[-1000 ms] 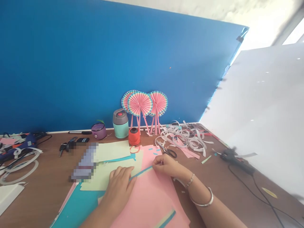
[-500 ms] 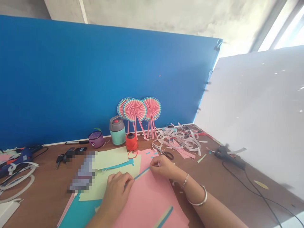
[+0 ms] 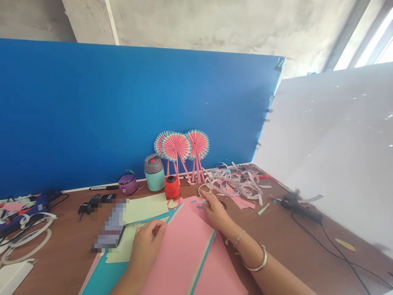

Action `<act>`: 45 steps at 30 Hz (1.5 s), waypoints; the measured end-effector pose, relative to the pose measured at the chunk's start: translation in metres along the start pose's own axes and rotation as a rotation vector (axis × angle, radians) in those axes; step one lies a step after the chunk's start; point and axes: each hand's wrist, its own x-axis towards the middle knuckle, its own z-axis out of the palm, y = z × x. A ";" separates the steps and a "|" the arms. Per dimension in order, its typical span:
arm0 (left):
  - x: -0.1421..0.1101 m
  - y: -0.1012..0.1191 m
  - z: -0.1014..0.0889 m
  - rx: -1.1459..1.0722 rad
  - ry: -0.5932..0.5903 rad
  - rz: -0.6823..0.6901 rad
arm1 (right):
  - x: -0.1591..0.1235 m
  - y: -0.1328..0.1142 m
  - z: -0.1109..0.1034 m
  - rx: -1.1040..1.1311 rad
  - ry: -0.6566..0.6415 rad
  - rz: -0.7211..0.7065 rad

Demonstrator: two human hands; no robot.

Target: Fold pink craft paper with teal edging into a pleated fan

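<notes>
1 view: worn on the head, facing forward and down across the table (image 3: 282, 241). Left hand (image 3: 145, 243) and right hand (image 3: 218, 214) near, low in view; blue panel (image 3: 107, 106) farther, ahead.

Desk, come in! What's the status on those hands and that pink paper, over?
Left hand at left edge of stripe-edged pink paper; right hand by its far end. Paper lies on plain pink sheet. Small blue scraps near right hand.

Left hand (image 3: 147, 239) pinches (right hand (image 3: 217, 212) farther forward).
</notes>
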 end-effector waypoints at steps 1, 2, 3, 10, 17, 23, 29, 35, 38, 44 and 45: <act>0.000 0.000 0.000 -0.057 0.007 -0.033 | 0.000 0.002 0.001 -0.065 0.044 -0.083; 0.001 0.001 0.000 -0.113 0.015 -0.062 | 0.000 0.003 0.002 -0.118 0.081 -0.146; 0.001 0.001 -0.001 -0.163 0.023 -0.086 | 0.000 0.002 0.001 -0.149 0.113 -0.179; 0.004 0.000 -0.005 -0.387 0.066 -0.185 | -0.003 -0.021 -0.013 0.267 -0.082 0.063; 0.008 0.000 -0.005 -0.522 -0.003 -0.175 | -0.006 -0.019 -0.001 0.361 -0.203 0.058; 0.012 -0.008 0.000 -0.507 -0.062 -0.182 | -0.004 -0.014 0.000 0.381 -0.101 0.137; 0.011 -0.006 -0.010 -0.610 0.088 -0.276 | -0.013 -0.021 -0.002 0.202 -0.027 -0.129; 0.011 -0.007 -0.013 -0.708 0.138 -0.298 | -0.021 -0.027 0.008 0.364 -0.252 0.060; 0.010 -0.004 -0.012 -0.736 0.067 -0.286 | -0.020 -0.024 0.014 0.552 -0.461 0.178; 0.005 0.006 -0.009 -0.791 -0.030 -0.151 | -0.014 -0.024 0.009 0.783 -0.360 0.287; 0.005 0.007 -0.008 -0.762 -0.008 -0.147 | -0.013 -0.024 0.008 0.804 -0.333 0.288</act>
